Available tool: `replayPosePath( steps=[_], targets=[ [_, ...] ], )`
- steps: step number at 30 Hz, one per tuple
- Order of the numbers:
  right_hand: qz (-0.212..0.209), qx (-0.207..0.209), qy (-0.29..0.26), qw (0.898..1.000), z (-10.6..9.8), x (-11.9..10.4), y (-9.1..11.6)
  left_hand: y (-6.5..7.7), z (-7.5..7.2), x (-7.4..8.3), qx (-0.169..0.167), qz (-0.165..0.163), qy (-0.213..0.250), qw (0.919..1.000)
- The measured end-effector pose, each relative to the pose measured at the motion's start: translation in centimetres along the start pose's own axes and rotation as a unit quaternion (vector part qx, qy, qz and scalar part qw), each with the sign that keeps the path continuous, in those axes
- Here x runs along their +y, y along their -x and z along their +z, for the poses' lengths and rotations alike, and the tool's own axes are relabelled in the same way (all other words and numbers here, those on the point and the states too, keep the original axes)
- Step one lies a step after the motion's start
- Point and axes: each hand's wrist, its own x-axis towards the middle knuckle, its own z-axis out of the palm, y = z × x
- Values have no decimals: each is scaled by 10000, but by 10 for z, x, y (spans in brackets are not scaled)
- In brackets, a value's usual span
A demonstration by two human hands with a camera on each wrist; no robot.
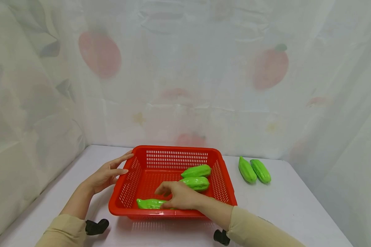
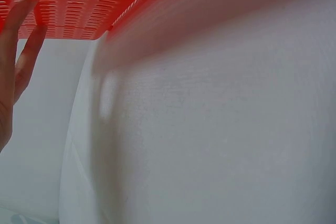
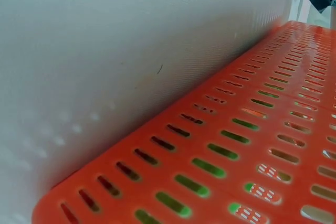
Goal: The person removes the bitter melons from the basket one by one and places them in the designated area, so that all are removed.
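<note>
A red slotted plastic basket (image 1: 173, 212) stands on the table. At its left side, my left hand (image 1: 106, 175) touches the rim with fairly straight fingers; in the left wrist view its fingers (image 2: 31, 51) lie along the outer wall. Over the front of the basket reaches my right hand (image 1: 180, 195), fingers bent and spread, thumb right at a bright green, elongated, ridged fruit (image 1: 148, 204) by the front wall. A similar green fruit (image 1: 198, 171) and another green fruit (image 1: 199, 184) lie at the basket's right. My right forearm hides part of the front.
Two more green fruits, a left one (image 1: 247, 169) and a right one (image 1: 261, 171), lie side by side on the white table (image 1: 281, 206) right of the basket. A pale printed curtain (image 1: 185, 68) hangs behind and at both sides.
</note>
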Motion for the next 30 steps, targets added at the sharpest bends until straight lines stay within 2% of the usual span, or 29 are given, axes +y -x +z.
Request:
replayPosePath(
  steps=[11, 30],
  targets=[
    [204, -181, 255, 9993, -2, 0, 0, 0, -1, 0, -15, 49, -8, 10000],
    [82, -263, 335, 9991, -3, 1, 2, 0, 0, 0, 22, 38, 21, 10000]
  ],
)
